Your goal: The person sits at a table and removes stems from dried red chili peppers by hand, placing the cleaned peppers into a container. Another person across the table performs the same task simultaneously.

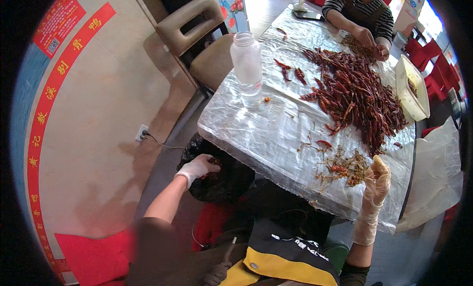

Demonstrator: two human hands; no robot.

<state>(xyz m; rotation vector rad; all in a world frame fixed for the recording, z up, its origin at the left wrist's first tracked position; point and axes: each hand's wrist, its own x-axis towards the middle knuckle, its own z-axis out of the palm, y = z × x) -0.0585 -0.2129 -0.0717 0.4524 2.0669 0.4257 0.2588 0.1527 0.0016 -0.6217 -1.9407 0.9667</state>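
My left hand (199, 169), in a thin white glove, reaches over a black plastic bag (221, 180) below the table's left edge. Something reddish shows by its fingers; whether they grip it is unclear. My right hand (377, 179), in a pale translucent glove, is raised at the table's near right side with its fingers bent together. Anything between those fingertips is too small to make out. Beside it lies a small heap of dry stems (345, 168) with a few red bits. A large pile of dried red chilies (356, 97) spreads beyond.
Clear plastic sheeting covers the table (236, 120). A translucent bottle (247, 70) stands near the left corner. A pale plastic tub (412, 88) sits at the right edge. Across the table, a person's hands (371, 42) are over another stem heap. A padded chair (210, 57) stands left.
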